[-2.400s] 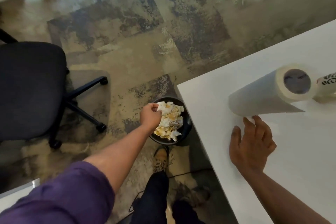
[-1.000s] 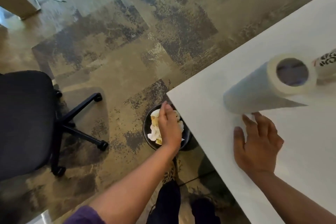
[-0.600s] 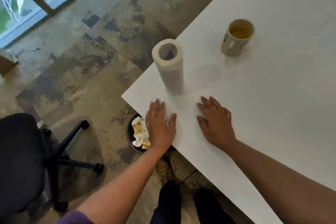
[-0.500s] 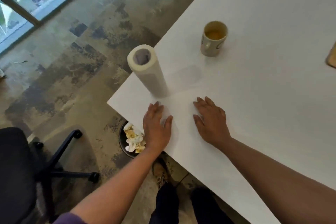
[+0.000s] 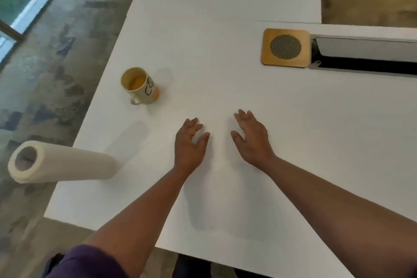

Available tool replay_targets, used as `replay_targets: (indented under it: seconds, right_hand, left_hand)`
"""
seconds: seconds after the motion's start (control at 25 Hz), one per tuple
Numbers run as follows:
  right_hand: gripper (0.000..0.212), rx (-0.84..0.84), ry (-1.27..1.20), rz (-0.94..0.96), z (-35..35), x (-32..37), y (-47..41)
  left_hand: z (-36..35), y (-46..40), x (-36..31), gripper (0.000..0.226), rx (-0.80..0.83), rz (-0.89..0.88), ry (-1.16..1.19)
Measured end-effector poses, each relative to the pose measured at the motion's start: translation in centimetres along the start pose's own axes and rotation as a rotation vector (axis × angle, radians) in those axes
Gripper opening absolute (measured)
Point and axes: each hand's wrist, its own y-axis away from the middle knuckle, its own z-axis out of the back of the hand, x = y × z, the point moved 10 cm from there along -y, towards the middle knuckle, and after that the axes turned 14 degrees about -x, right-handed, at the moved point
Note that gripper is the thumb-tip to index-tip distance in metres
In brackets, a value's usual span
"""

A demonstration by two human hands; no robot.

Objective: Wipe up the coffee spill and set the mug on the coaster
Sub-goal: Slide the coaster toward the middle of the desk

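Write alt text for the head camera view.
Two bare hands, left and right, rest open on a white table. A mug stands upright to the left, apart from a wooden coaster at far right; a paper towel roll stands at the left edge.

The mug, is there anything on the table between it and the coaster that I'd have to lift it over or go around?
Nothing visible. The mug stands near the table's left edge, the coaster lies far right, and only bare tabletop shows between them. Both hands and the paper towel roll sit nearer you, off that line.
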Motion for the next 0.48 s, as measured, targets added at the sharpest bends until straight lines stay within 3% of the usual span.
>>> replay_targets:
  seconds: [0.28, 0.48]
  right_hand:
    - [0.07, -0.123, -0.051, -0.262, 5.8, -7.9, -5.6]
    - [0.07, -0.248, -0.177, -0.332, 8.3, -10.6, -9.9]
  left_hand:
    - [-9.0, -7.1, -7.5, 0.042, 0.11, -0.183, 0.039]
    - [-12.8, -12.1, -11.3, 0.047, 0.126, -0.272, 0.043]
